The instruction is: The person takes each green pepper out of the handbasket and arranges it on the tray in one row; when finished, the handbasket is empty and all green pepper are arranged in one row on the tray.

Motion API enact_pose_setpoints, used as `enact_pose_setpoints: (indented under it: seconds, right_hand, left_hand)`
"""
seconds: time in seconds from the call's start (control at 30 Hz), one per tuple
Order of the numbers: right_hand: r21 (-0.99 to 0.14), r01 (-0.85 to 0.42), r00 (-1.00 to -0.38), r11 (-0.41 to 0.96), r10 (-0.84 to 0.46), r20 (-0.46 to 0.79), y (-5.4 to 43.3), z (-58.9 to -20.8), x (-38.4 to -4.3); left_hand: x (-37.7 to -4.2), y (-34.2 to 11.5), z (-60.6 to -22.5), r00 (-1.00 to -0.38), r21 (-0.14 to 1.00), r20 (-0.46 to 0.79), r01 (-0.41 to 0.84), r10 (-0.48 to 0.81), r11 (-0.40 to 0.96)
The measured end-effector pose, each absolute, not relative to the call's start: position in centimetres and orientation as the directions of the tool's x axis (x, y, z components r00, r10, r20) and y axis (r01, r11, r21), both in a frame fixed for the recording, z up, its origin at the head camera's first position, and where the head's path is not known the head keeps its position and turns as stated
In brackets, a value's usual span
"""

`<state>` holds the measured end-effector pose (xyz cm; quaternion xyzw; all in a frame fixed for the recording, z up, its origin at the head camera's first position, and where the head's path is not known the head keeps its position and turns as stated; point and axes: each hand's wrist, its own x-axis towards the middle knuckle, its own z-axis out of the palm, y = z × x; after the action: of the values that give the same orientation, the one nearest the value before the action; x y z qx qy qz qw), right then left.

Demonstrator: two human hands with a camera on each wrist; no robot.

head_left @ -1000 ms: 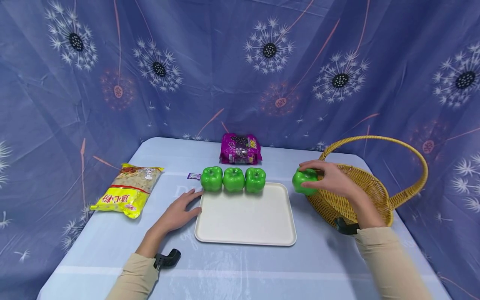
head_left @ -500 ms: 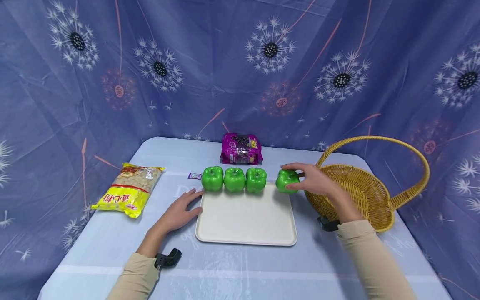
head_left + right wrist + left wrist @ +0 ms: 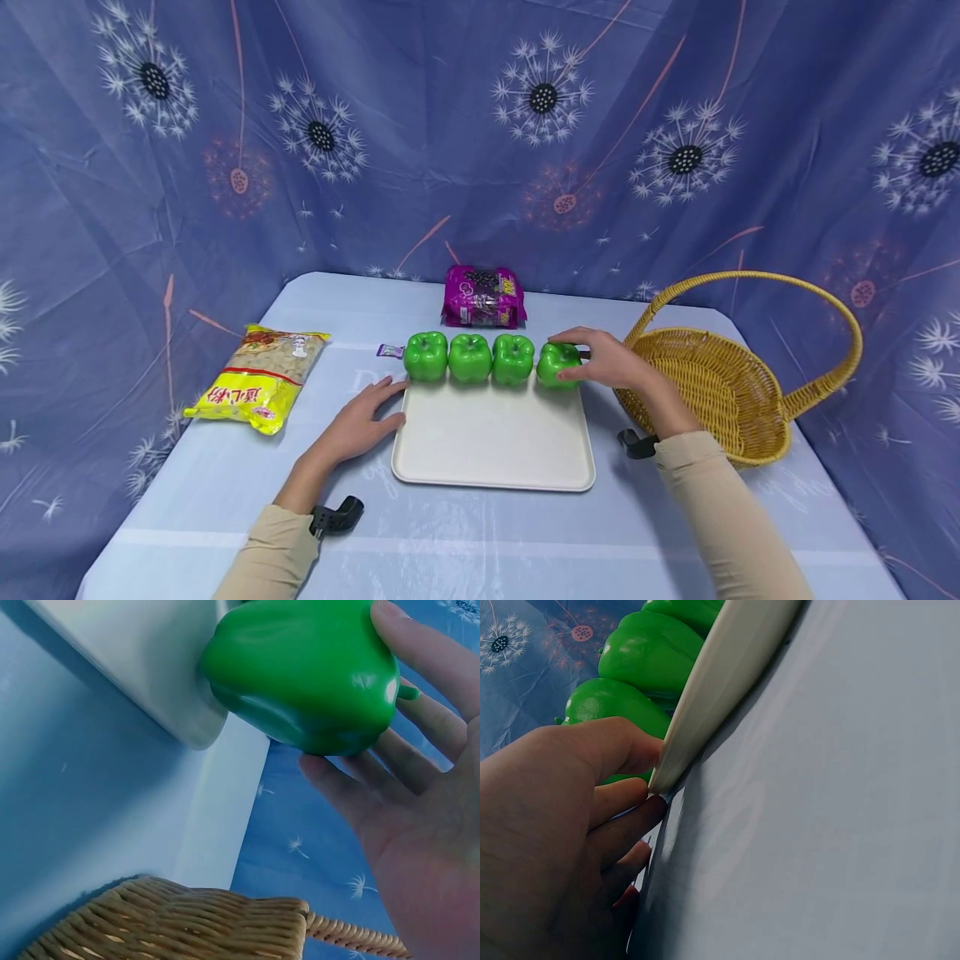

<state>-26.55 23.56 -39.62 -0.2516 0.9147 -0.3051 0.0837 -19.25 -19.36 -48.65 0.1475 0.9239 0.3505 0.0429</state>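
Note:
My right hand (image 3: 603, 358) holds a glossy green bell pepper (image 3: 555, 365) at the back right corner of the white rectangular tray (image 3: 491, 437). In the right wrist view, the thumb and fingers spread round the pepper's stem end (image 3: 307, 675), its lower end against the tray. Three more green bell peppers (image 3: 470, 358) stand side by side along the tray's back edge, left of the held one. At the tray's left side, my left hand (image 3: 363, 423) touches the rim with thumb and fingertips, fingers mostly straight. The left wrist view shows those fingertips (image 3: 654, 806) right at the rim.
A yellow wicker basket (image 3: 701, 379) with a tall handle stands to the right. Behind the peppers lies a purple snack package (image 3: 483, 298). A small purple wrapped sweet (image 3: 390, 351) is left of the row, and a yellow bag (image 3: 258, 379) lies farther left on the pale tablecloth.
My right hand has carried the pepper leftward from beside the basket to the tray's back right corner, close to the other three. The left hand has stayed at the tray's left edge.

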Motion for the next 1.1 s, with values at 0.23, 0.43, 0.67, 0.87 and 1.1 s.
enact_pose_setpoints:
  seconds: [0.23, 0.43, 0.67, 0.87, 1.1]
  right_hand:
    - [-0.603, -0.414, -0.857, 0.682, -0.515, 0.005, 23.2, -40.1, -26.9]
    - [-0.604, -0.404, -0.857, 0.687, -0.516, -0.013, 23.1, -40.3, -27.0]
    - [-0.616, -0.399, -0.852, 0.68, -0.523, -0.026, 23.4, -40.3, -26.7]
    - [-0.625, -0.396, -0.852, 0.672, -0.523, -0.023, 23.8, -40.6, -26.9]
    - [-0.621, -0.381, -0.867, 0.685, -0.498, -0.017, 24.2, -40.4, -26.5]
  left_hand:
    - [-19.3, -19.4, -48.6, -0.953, 0.656, 0.026, 0.244, 0.301, 0.714]
    - [-19.2, -19.3, -48.6, -0.953, 0.657, 0.026, 0.245, 0.302, 0.713]
    - [-19.2, -19.1, -48.7, -0.951, 0.658, 0.028, 0.249, 0.308, 0.71]
    - [-19.3, -19.2, -48.6, -0.952, 0.66, 0.026, 0.246, 0.305, 0.71]
    - [-19.3, -19.3, -48.8, -0.953, 0.663, 0.025, 0.242, 0.301, 0.709]
